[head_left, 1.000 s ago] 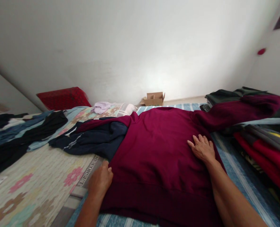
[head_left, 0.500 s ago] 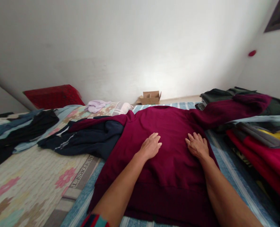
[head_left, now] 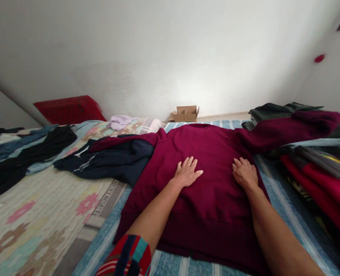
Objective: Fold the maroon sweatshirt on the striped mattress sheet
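A maroon sweatshirt [head_left: 210,203] lies spread flat before me, its neck away from me and its dark hem towards me. My left hand [head_left: 187,171] rests palm down on the middle of its body, fingers spread. Near its right side, my right hand [head_left: 245,173] also presses flat on the cloth, fingers stretched forward. The left sleeve lies across a navy garment [head_left: 115,159] with white trim. Over a stack of dark folded clothes [head_left: 284,110] reaches the right sleeve.
Beneath is a blue striped sheet [head_left: 101,245], beside a floral blanket [head_left: 55,203]. Red and grey folded clothes [head_left: 322,168] are piled at right. Jeans and dark clothes [head_left: 43,147] lie at left. A lilac cloth [head_left: 120,122], a red box-like object [head_left: 70,109] and an open cardboard box [head_left: 187,114] stand near the wall.
My left hand has spread its fingers and shifted slightly over the sweatshirt. My right hand stays flat near the right side. The whole view has moved a little.
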Demonstrator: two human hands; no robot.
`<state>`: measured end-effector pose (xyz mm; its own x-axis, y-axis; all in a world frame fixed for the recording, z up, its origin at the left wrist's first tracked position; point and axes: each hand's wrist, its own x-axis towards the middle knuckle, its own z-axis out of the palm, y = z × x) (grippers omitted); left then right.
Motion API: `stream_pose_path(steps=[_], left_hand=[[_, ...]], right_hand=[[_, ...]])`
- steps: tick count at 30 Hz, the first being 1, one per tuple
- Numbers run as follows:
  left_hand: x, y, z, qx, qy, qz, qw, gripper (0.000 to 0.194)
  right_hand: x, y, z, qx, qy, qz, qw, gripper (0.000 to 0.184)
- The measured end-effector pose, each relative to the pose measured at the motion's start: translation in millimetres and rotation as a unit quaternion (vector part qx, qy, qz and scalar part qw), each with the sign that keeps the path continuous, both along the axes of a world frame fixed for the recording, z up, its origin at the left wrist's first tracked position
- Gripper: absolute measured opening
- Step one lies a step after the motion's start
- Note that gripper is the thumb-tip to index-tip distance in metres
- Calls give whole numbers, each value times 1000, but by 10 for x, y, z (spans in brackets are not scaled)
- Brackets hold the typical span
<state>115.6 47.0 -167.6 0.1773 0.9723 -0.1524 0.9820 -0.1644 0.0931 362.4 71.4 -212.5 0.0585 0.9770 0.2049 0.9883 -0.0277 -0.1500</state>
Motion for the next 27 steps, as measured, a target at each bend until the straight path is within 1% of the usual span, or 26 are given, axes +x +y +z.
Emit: stream_pose_path(steps=[3, 6, 9, 11, 13, 14, 15, 16, 17, 18, 19, 21, 22, 24, 25, 27], left_hand=[[25, 4, 20, -16, 4, 3, 1000, 75], [47, 2, 46, -29, 4, 5, 1000, 75], [59, 3, 57, -31, 2, 4, 1000, 76], [62, 8, 55, -33, -1, 5, 999, 75], [64, 15, 48, -38, -4, 5, 999, 75], [64, 18, 45, -40, -5, 5, 999, 75], [65, 20, 42, -42, -6, 4, 999, 76], [66, 21, 41, -43, -7, 3, 999, 76], [67, 21, 40, -43, -8, 2, 999, 77], [68, 21, 41, -43, -9, 1, 999, 77], [68, 19, 43, -43, -9, 1, 999, 78], [68, 16, 49, -43, -9, 1, 999, 77], [68, 14, 52, -43, -8, 2, 999, 77], [68, 12, 57, -42, -7, 3, 999, 76], [68, 12, 59, -42, -7, 4, 999, 76], [70, 13, 62, -41, -6, 4, 999, 75]], right_hand=[[-13, -39, 64, 0, 15, -1, 1000, 44], [-16, -46, 168, 0, 23, 2, 1000, 41], [-36, -62, 352, -3, 27, 14, 1000, 38], [-105, -174, 530, -4, 29, 31, 999, 35], [-248, -435, 729, 4, 38, 84, 996, 30], [-347, -622, 823, 27, 58, 158, 985, 27], [-458, -836, 904, 44, 77, 254, 963, 27], [-578, -1065, 967, 48, 91, 347, 932, 25], [-699, -1292, 1005, 48, 96, 417, 902, 22], [-816, -1502, 1016, 47, 88, 466, 879, 18], [-924, -1683, 1001, 39, 70, 495, 865, 14], [-1098, -1932, 913, 20, 6, 512, 859, 7], [-1158, -1998, 856, 9, -26, 508, 861, 7], [-1223, -2041, 766, -9, -65, 502, 863, 11], [-1231, -2031, 747, -14, -73, 503, 861, 11], [-1210, -1985, 770, -25, -65, 523, 849, 9]])
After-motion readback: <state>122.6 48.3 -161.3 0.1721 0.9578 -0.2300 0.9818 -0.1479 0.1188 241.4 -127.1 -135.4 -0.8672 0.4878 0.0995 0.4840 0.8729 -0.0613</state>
